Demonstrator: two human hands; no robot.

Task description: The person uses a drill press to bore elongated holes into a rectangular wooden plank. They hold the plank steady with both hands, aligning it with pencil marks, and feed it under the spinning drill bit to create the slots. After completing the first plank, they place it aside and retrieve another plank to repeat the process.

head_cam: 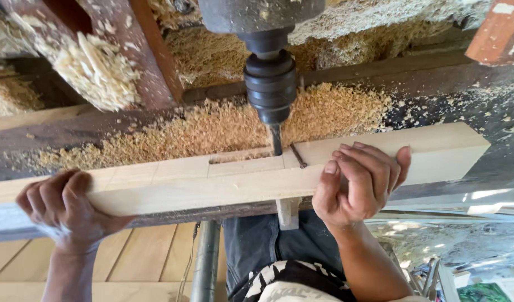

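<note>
Fingers of both hands clamp the pale wooden beam (212, 184): my left hand (64, 210) curls over its near edge, my right hand (360, 184) presses its top, steadying it under the drill bit (276, 140) cutting the slot (240, 157).

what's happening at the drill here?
A person holds a long pale wooden beam on the machine table under a drill chuck. The left hand grips the beam's near edge; the right hand wraps over it just right of the bit. The bit sits at the end of a narrow slot cut into the beam's top face. Wood shavings are heaped behind the beam.
</note>
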